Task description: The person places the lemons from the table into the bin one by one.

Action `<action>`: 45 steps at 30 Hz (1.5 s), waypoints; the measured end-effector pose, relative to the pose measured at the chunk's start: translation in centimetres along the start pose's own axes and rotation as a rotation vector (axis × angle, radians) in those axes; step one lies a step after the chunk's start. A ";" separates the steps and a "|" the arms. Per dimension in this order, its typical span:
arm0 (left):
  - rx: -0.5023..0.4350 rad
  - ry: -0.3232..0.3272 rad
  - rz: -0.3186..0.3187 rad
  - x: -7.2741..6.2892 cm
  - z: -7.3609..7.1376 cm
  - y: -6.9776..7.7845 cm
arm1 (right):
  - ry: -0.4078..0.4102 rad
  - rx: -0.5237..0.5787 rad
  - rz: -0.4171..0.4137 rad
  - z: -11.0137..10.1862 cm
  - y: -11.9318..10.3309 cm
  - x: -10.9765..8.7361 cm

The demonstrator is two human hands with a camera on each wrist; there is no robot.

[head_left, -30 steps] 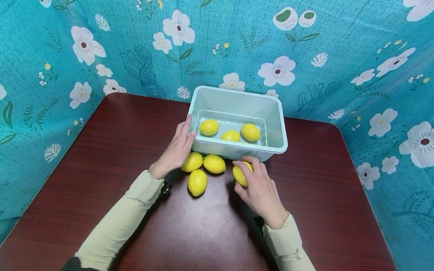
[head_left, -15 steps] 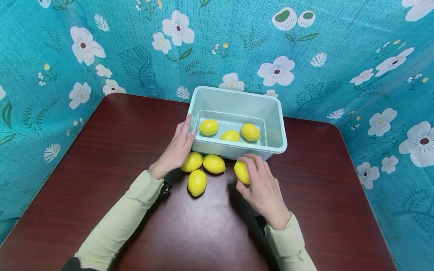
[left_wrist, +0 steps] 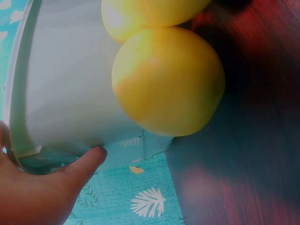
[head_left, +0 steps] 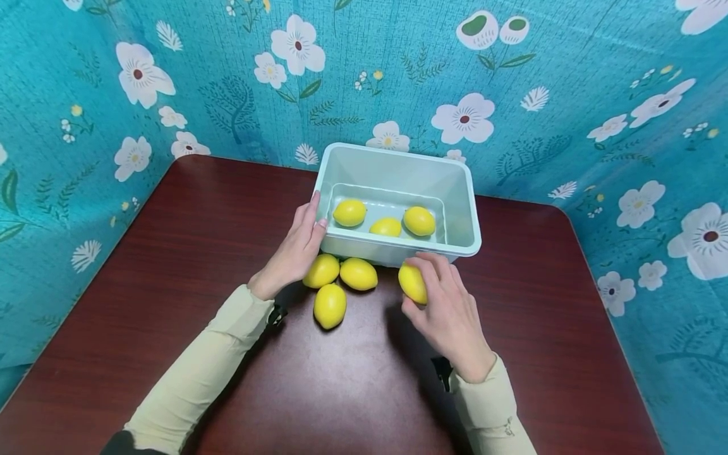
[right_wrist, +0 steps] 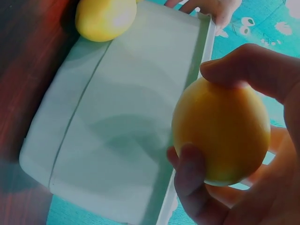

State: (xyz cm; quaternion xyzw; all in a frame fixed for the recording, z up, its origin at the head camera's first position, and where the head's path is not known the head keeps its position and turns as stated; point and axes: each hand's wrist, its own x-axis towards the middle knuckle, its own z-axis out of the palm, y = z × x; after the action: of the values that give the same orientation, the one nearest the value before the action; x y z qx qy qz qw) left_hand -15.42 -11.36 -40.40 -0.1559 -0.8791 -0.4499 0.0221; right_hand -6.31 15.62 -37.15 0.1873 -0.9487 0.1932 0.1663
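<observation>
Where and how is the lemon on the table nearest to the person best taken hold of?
Probably by its wide middle, coming from above and the right: this lemon lies lengthwise, near to far, two other lemons lie close beyond it, and the left hand is ahead on its left.

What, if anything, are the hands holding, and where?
The right hand holds a lemon by opposite sides; the left hand rests against the bin at its left end.
</observation>
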 end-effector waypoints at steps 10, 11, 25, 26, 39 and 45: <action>0.001 -0.001 -0.003 -0.1 -0.1 0.1 | 0.073 0.018 0.011 -0.3 0.1 0.2; 0.001 -0.001 -0.003 0.0 -0.1 0.1 | 0.079 0.023 0.014 -0.4 0.2 0.2; -0.001 0.002 0.001 0.0 0.0 0.1 | 0.133 0.097 0.022 -1.0 0.6 0.5; 0.000 0.002 0.001 0.0 0.0 0.1 | 0.134 0.097 0.022 -1.0 0.6 0.6; 0.007 0.005 0.002 0.0 0.0 0.0 | 0.149 0.098 0.050 -1.7 1.2 0.9; 0.005 0.005 0.002 0.0 0.0 0.1 | 0.124 0.058 0.070 -2.3 1.4 1.2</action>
State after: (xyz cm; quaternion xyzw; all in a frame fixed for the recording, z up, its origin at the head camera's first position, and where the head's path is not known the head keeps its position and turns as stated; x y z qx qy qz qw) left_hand -15.39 -11.31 -40.35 -0.1558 -0.8799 -0.4482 0.0250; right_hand -7.41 17.47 -35.07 0.1462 -0.9365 0.2375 0.2125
